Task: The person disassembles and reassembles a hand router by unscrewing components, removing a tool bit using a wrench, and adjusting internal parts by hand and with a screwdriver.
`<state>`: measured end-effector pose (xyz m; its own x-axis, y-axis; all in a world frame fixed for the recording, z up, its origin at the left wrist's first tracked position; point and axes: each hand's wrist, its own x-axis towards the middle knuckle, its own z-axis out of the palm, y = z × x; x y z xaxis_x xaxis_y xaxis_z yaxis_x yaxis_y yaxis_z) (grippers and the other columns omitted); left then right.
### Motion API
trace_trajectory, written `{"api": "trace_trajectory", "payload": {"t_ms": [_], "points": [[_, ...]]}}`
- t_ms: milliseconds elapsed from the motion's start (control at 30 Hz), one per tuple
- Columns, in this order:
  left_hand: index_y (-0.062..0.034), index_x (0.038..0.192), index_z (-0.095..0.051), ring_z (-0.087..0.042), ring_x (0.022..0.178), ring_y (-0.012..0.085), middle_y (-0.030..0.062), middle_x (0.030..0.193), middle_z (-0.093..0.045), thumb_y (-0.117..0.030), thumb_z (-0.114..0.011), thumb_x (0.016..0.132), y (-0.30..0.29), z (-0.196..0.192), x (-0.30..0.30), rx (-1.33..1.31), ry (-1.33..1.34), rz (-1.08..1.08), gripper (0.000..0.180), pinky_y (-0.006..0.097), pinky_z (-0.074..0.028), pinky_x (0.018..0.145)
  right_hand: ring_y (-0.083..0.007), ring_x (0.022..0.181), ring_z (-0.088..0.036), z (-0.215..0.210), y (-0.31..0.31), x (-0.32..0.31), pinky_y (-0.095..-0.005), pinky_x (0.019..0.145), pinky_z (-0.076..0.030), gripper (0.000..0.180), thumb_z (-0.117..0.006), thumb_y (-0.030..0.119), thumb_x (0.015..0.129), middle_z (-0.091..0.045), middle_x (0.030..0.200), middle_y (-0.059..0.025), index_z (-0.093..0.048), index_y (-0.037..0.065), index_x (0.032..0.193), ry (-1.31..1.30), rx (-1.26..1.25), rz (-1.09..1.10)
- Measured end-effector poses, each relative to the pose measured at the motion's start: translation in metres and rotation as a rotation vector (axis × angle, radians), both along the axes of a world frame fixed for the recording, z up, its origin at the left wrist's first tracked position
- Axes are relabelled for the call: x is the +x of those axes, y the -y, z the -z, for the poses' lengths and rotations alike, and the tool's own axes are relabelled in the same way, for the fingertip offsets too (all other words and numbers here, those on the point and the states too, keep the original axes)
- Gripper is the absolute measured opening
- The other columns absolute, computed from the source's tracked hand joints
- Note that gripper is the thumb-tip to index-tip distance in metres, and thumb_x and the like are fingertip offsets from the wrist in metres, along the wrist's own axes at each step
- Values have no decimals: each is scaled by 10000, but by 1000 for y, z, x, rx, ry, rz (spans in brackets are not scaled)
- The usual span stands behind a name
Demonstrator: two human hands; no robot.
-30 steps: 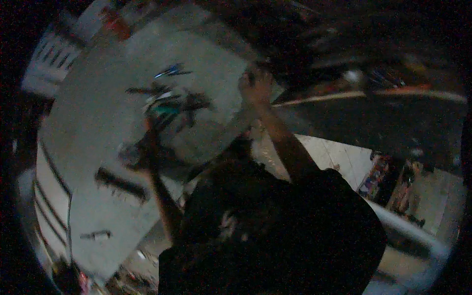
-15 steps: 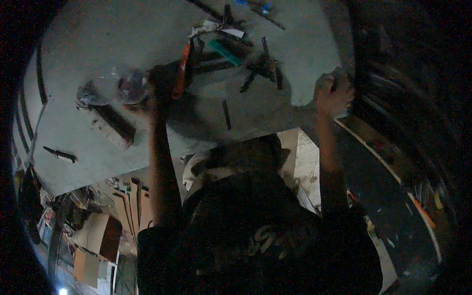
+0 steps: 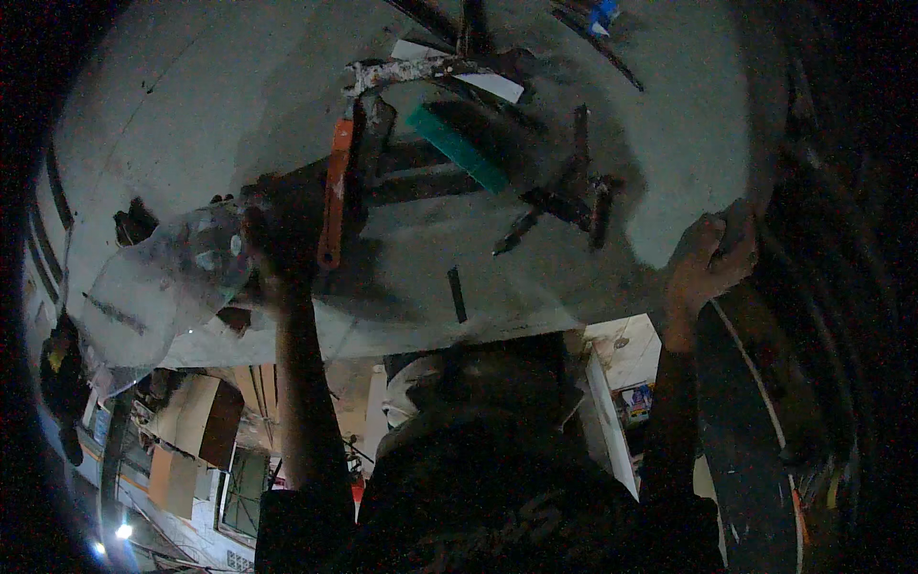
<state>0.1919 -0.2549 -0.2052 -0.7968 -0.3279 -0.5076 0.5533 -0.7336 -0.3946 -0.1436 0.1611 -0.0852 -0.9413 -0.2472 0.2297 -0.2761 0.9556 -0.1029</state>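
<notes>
My left hand (image 3: 273, 244) is closed on a clear, wrinkled plastic bag (image 3: 186, 273) at the left of the pale table (image 3: 535, 277). The plastic spreads leftward and hangs past the near left edge, veiling what lies under it. Shadow hides most of the left fingers. At the table's right edge is my right hand (image 3: 712, 253), its fingers curled; what they grip, if anything, is not visible. Just right of my left hand lies a tool with an orange handle (image 3: 335, 191) and a whitish, scuffed end piece (image 3: 402, 72).
Mid-table are a green block-like strip (image 3: 459, 148), dark metal tools (image 3: 574, 206) and a short dark strip (image 3: 456, 294). A blue item (image 3: 602, 17) lies at the far side. Cardboard boxes (image 3: 196, 421) stand below the left edge. Light is dim.
The plastic has been spread from a bunched shape, out to the left and toward the near edge. My view has shifted closer to the table; the right hand remains at the right edge.
</notes>
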Motion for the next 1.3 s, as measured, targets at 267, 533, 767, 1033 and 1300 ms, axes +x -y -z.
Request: {"api": "trace_trajectory", "payload": {"t_ms": [267,533,767,1033,1300], "points": [[-86,1462,-407,-323,1416,273,91,1507,-403,-365,-588,938,-9,-16,8,-507,349,200,620,463,-213,1183,-411,1212,-488,-5,4,7,-528,1032,-367,497,-548,346,982,-536,1302,-248,-532,-13,1325,-10,-90,-89],[-26,1462,-367,-372,1382,273,144,1500,-402,-255,-716,847,-24,1,21,-864,663,164,742,447,-269,1163,-385,1269,-474,21,-49,-3,-537,999,-427,419,-570,240,986,-528,1306,-235,-520,52,1356,-461,470,-511],[6,1430,-378,-484,1291,281,174,1438,-460,-138,-849,723,-17,40,-29,-1533,1187,-187,862,425,-391,1087,-393,1258,-490,7,19,-4,-487,1024,-416,583,-683,256,896,-521,1353,-240,-493,-4,1382,-63,-37,33],[27,1389,-428,-579,1179,326,193,1299,-567,-246,-877,672,-15,9,-66,-2133,1408,-292,889,419,-502,928,-393,1205,-528,-53,231,25,-498,1029,-384,482,-688,212,884,-550,1302,-215,-554,68,1324,109,-285,-801],[11,1326,-505,-618,1076,391,194,1222,-613,-229,-846,645,-33,-63,-78,-2145,1438,-150,798,452,-513,900,-373,1034,-609,-16,224,24,-456,868,-487,267,-654,207,912,-642,1076,-188,-661,21,1103,159,-128,-683]]}}
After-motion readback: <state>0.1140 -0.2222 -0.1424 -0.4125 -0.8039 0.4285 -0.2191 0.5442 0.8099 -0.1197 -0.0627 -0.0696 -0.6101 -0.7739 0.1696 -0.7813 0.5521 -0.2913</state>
